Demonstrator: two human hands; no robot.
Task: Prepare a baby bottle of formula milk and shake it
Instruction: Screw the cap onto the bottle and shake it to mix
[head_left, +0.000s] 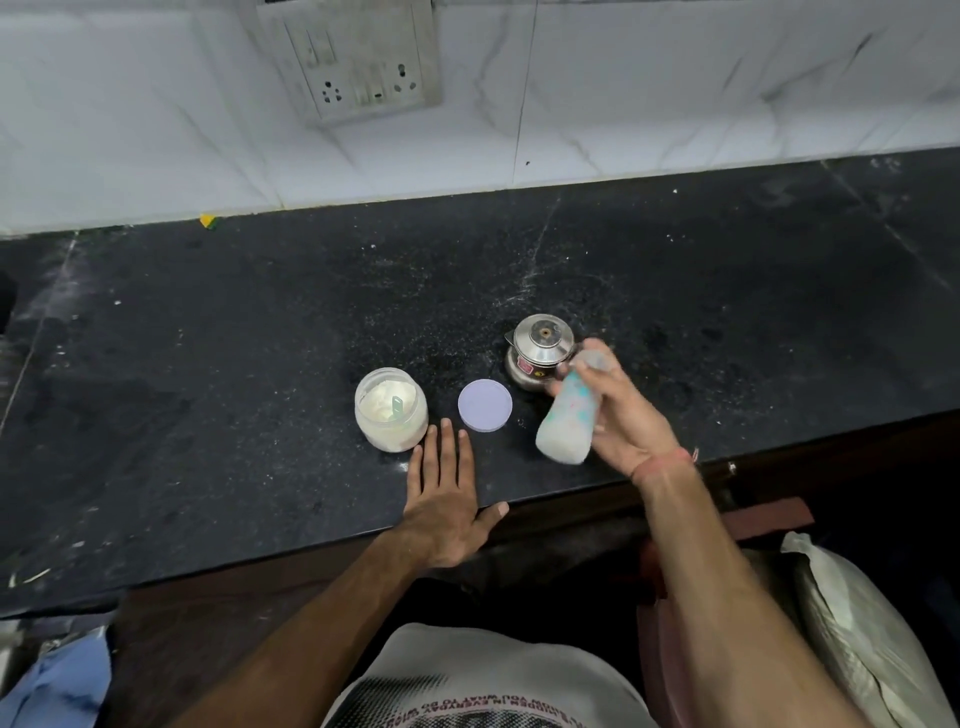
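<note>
Gripping the baby bottle around its middle, the fingers of the right hand are curled about the body, with the bottle tilted and blurred above the front of the black counter, just before the steel kettle. Its contents look milky white. The left hand lies flat on the counter with fingers together and thumb spread, holding nothing, its fingertips just beside the open powder jar. A scoop handle stands in the powder. The jar's lilac lid lies between jar and kettle. In judgement, the filled bottle is moderately heavy, rigid plastic, possibly slick; a full wrap at mid-body suits shaking, provided the teat cap is secure.
</note>
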